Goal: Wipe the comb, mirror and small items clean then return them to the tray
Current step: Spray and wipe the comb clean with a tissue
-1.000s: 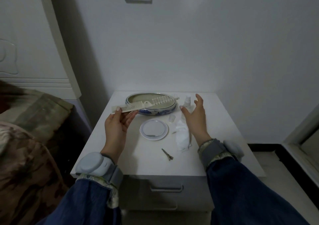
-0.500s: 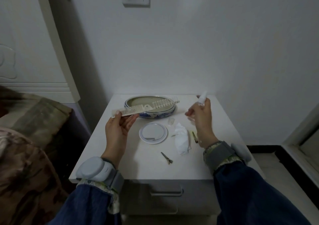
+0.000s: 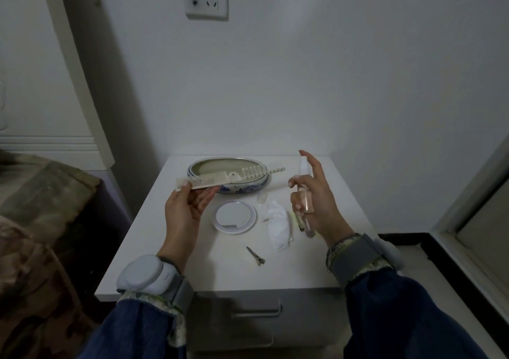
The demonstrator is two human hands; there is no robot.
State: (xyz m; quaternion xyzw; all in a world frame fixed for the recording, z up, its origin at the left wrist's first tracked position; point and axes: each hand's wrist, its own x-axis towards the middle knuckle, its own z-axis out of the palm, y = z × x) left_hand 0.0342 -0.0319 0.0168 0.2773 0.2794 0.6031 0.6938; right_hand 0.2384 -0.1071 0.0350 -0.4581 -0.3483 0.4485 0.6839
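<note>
Comb (image 3: 230, 179): pale plastic, long and flat, fine teeth at the left half, wide teeth at the right, held level in the air over the near rim of the tray (image 3: 194, 169), an oval glazed dish with blue pattern on its outer wall. Left hand (image 3: 185, 210) pinching the comb's left end between thumb and fingertips. Round mirror (image 3: 235, 216), white-rimmed, lying flat on the white table (image 3: 154, 237) just in front of the tray. Thin metal hair clip (image 3: 256, 256) nearer the table's front edge. Crumpled white tissue (image 3: 278, 226) right of the mirror, small clear cap (image 3: 261, 198) just behind it. Right hand (image 3: 316, 204) wrapped around a slim clear spray bottle (image 3: 303, 193), index finger raised above the nozzle, partly hiding something narrow on the table behind it.
</note>
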